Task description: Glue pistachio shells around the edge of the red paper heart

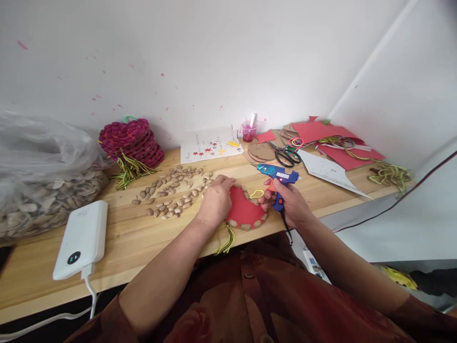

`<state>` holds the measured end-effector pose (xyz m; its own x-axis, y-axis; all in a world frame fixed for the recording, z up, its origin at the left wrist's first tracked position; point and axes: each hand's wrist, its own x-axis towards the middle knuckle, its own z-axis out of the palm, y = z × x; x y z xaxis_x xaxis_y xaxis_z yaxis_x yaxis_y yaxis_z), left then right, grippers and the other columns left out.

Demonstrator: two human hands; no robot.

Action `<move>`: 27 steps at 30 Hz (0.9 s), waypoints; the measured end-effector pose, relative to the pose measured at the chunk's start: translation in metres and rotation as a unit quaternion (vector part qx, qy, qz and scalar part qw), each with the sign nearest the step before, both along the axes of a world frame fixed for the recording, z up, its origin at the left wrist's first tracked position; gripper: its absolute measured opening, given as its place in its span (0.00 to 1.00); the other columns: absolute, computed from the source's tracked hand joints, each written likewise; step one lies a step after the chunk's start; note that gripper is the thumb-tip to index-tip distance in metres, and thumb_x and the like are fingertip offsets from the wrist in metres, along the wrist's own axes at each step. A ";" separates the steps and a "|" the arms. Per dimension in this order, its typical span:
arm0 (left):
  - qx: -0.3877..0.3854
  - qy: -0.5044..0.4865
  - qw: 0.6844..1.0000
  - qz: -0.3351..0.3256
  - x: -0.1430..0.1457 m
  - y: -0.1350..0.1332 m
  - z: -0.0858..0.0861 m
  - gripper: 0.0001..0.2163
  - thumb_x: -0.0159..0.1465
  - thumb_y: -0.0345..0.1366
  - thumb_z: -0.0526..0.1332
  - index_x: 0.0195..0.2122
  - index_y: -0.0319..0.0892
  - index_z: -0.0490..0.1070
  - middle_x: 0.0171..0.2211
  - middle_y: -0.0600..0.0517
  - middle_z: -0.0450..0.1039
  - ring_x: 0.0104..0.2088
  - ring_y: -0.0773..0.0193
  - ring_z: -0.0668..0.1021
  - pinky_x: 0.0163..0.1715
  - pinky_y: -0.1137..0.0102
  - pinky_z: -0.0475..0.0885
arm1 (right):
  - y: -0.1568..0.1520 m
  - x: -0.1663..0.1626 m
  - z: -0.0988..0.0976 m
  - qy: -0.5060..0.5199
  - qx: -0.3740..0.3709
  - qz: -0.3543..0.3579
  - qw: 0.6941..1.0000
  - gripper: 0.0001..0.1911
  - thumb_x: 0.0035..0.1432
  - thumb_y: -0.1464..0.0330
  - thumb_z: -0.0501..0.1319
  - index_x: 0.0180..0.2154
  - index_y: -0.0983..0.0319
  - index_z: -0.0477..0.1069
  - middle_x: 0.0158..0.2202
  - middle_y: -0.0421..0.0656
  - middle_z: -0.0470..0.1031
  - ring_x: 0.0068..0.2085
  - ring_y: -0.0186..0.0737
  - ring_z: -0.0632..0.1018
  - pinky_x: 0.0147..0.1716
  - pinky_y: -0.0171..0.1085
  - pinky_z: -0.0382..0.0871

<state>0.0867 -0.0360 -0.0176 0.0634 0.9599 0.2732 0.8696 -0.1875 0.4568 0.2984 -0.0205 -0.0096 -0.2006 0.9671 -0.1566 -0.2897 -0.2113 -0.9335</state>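
A red paper-covered piece [244, 209], rimmed with tan peanut shells, lies near the table's front edge. A yellow cord loop [257, 194] stands at its upper right, and a yellow-green and dark tassel [226, 240] hangs from its lower left. My left hand [216, 197] rests on its left edge with fingers curled and pressed together; what lies under the fingertips is hidden. In my right hand [285, 197] is a blue glue gun [276, 174], nozzle pointing left above the piece, fingers wrapped round its grip by the orange trigger.
Loose peanut shells [174, 190] are scattered left of the piece. Further left are a white power bank [82, 238], a plastic bag of shells [46, 200] and a purple shell stack [130, 143]. Scissors [285, 155], cardboard discs [262, 151], a pink cup [249, 131] and red paper [321, 131] sit behind right.
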 end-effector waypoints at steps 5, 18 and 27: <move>0.014 -0.018 1.000 0.001 0.001 0.001 0.001 0.16 0.70 0.23 0.54 0.50 0.39 0.78 0.48 0.45 0.77 0.45 0.61 0.81 0.50 0.68 0.77 | 0.001 0.000 -0.002 0.004 -0.006 0.001 1.000 0.26 0.48 0.48 0.75 0.39 0.60 0.73 0.22 0.35 0.73 0.27 0.39 0.83 0.23 0.32 0.77; 0.012 -0.078 0.996 -0.032 -0.004 -0.004 0.001 0.17 0.63 0.24 0.64 0.53 0.38 0.75 0.49 0.45 0.75 0.37 0.62 0.80 0.47 0.62 0.79 | -0.005 -0.003 0.006 0.016 -0.070 0.001 0.997 0.24 0.49 0.51 0.76 0.38 0.60 0.74 0.23 0.36 0.74 0.28 0.38 0.83 0.28 0.33 0.79; 0.022 -0.047 0.997 -0.055 -0.006 -0.003 -0.002 0.13 0.65 0.25 0.64 0.51 0.38 0.75 0.47 0.45 0.74 0.43 0.59 0.80 0.47 0.63 0.80 | -0.006 -0.004 0.009 0.048 -0.099 0.033 0.993 0.20 0.55 0.53 0.73 0.40 0.59 0.73 0.24 0.36 0.75 0.30 0.39 0.83 0.30 0.34 0.79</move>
<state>0.0806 -0.0386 -0.0197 0.1389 0.9359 0.3237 0.7965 -0.2998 0.5250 0.2944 -0.0264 -0.0008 -0.2860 0.9031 -0.3203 -0.3548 -0.4103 -0.8401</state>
